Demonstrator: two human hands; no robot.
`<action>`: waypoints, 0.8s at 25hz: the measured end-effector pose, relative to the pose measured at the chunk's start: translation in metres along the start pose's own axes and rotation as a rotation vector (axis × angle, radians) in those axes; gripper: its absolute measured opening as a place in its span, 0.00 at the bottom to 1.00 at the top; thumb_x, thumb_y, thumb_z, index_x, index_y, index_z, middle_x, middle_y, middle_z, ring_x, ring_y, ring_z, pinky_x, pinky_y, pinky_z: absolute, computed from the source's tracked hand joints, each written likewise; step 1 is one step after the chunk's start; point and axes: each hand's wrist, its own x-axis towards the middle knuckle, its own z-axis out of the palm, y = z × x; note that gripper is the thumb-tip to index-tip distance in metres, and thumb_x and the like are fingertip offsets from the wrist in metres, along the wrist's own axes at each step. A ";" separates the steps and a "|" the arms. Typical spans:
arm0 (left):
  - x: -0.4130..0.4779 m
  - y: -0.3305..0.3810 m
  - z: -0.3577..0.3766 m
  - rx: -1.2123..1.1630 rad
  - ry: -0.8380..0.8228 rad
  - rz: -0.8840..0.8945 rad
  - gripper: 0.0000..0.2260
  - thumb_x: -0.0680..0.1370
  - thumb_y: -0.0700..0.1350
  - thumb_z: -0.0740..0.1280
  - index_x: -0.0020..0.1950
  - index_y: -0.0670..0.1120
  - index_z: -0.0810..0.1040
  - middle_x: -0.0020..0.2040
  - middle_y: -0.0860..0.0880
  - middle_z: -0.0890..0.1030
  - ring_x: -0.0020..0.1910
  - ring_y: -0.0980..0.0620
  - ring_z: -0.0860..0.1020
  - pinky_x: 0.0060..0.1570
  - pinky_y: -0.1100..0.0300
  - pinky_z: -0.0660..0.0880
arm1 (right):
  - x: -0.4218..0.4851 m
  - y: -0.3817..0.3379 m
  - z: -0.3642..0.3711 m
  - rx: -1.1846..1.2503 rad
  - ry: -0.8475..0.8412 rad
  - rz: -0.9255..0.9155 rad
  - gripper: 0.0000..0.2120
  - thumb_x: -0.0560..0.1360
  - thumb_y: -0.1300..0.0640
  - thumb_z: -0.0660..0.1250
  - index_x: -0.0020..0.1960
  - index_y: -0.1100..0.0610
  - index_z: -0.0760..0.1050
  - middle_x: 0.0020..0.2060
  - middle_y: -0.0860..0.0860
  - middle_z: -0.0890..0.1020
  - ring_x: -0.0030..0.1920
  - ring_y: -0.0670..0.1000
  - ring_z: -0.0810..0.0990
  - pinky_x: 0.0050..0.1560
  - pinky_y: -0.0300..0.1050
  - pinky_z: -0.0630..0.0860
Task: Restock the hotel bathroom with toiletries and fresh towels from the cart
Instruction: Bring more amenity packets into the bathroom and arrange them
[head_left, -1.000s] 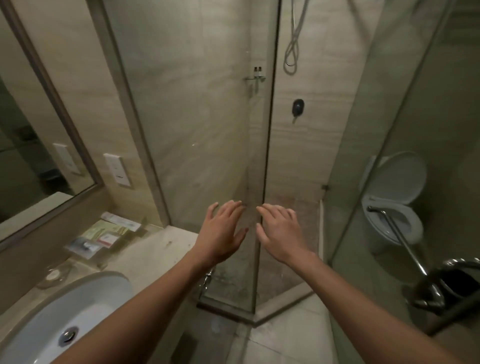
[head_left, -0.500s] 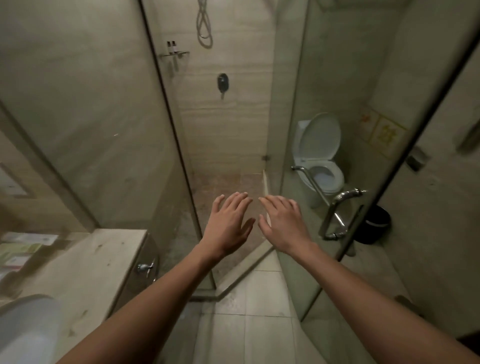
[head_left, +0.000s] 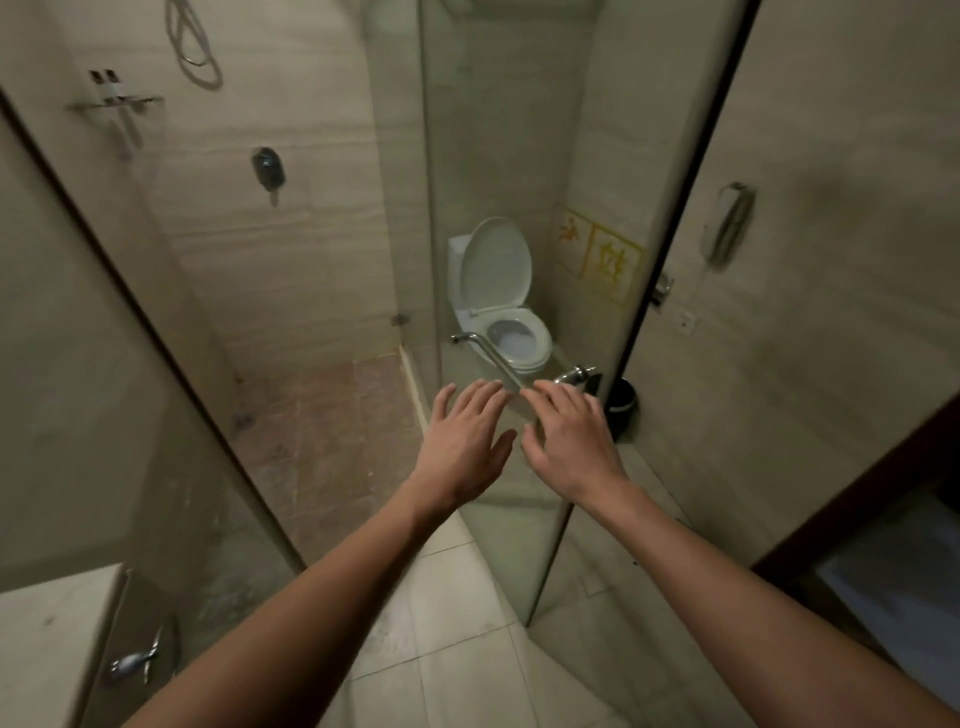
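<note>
The glass shower enclosure fills the view from 8 to 11 o'clock, its dark-edged panel running diagonally, with the reddish shower floor behind it near 9 o'clock. A second glass panel stands at 12 o'clock. Behind it, just right of 12, sits the white toilet with its lid upright. A pale vanity counter shows its corner at 7 o'clock.

Both forearms reach in from 6 o'clock. The left hand and right hand hang side by side just below centre, palms down, fingers straight and slightly spread, holding nothing. The thumbs are near each other but apart. The right fingertips overlap the chrome bar handle on the glass; whether they touch it cannot be told.

A small black bin stands on the floor at 3 o'clock, and yellow warning signs are on the wall at 2 o'clock. The toiletries, two small dark-capped bottles, stand upright on a metal wall shelf inside the shower at 10 o'clock, well apart from both hands.
</note>
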 end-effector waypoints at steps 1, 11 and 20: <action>0.008 0.006 0.003 -0.002 0.001 0.023 0.24 0.83 0.55 0.59 0.77 0.47 0.66 0.78 0.50 0.67 0.79 0.50 0.60 0.78 0.47 0.49 | 0.000 0.009 -0.003 -0.007 0.037 0.016 0.22 0.76 0.53 0.65 0.69 0.56 0.75 0.67 0.53 0.76 0.69 0.55 0.72 0.67 0.55 0.67; 0.055 0.063 0.033 0.103 -0.017 0.198 0.25 0.82 0.52 0.62 0.78 0.47 0.65 0.82 0.48 0.57 0.81 0.50 0.52 0.79 0.46 0.47 | -0.004 0.105 -0.011 0.056 0.309 0.035 0.08 0.75 0.55 0.61 0.42 0.55 0.78 0.38 0.49 0.79 0.41 0.53 0.75 0.42 0.50 0.73; 0.081 0.115 0.059 0.117 0.002 -0.079 0.26 0.82 0.52 0.63 0.78 0.48 0.64 0.81 0.47 0.59 0.80 0.49 0.57 0.79 0.46 0.51 | 0.029 0.180 -0.004 0.296 0.205 -0.174 0.20 0.74 0.59 0.65 0.66 0.57 0.73 0.58 0.52 0.80 0.57 0.53 0.77 0.56 0.48 0.76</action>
